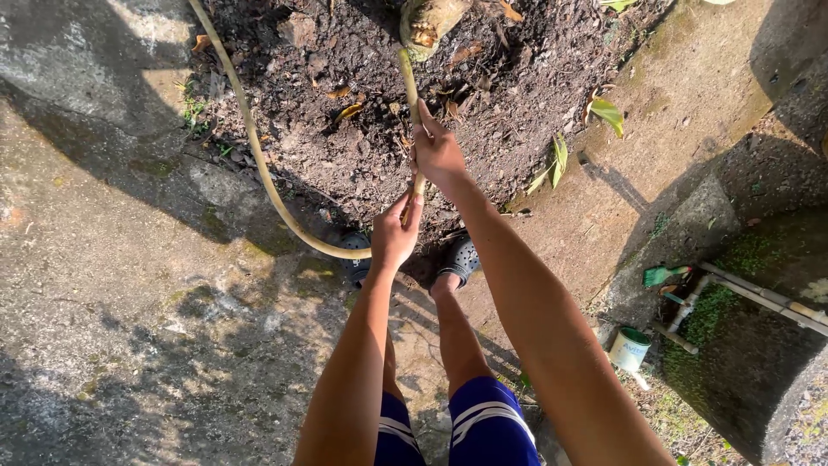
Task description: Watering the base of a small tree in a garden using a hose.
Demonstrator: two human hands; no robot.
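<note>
Both my hands are on the yellowish hose (259, 164), out in front of me above the patch of dark soil (371, 103). My right hand (437, 154) is higher up, fingers clenched around the hose near its end, which points toward the cut plant stump (427, 24) at the top of the bed. My left hand (394, 235) is just below, fingers wrapped around the same hose. From there it loops down past my dark clogs (461, 257), then curves away left and up over the soil's edge. I'm standing on mossy concrete ground (129, 302). Off to my right, well apart, sit a small white-and-green tub (629, 349) and some pale pipes (759, 298).
</note>
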